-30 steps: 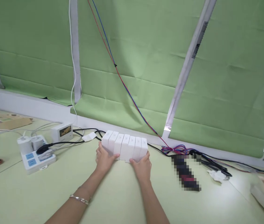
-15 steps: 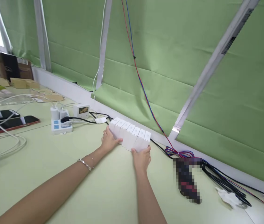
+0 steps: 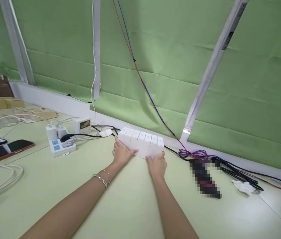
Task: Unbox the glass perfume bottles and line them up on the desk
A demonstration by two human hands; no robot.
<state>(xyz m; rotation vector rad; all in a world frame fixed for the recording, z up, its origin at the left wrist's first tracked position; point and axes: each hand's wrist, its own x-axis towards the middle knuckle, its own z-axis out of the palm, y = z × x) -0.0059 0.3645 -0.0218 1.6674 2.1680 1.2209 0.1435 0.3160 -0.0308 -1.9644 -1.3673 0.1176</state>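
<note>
A row of several small white boxes (image 3: 140, 144) stands side by side on the pale green table, close to the wall ledge. My left hand (image 3: 123, 152) grips the left end of the row, its thumb along the front face. At the opposite end, my right hand (image 3: 157, 165) is closed round the last box, thumb also on the front. Between them the two hands press the row together. The fingers behind the boxes are hidden. A bracelet (image 3: 100, 179) circles my left wrist.
Left of the boxes are a power strip (image 3: 64, 151) with plugs, a small white device (image 3: 82, 126) and phones (image 3: 11, 151) among white cables. To the right lie coiled black cables (image 3: 242, 176), a blurred dark object (image 3: 206, 181) and a crumpled white tissue (image 3: 243, 187). Green blinds (image 3: 155, 39) hang behind.
The view has turned to the right, so the surroundings shift left. Both hands stay on the ends of the box row, which looks slightly straighter to the camera.
</note>
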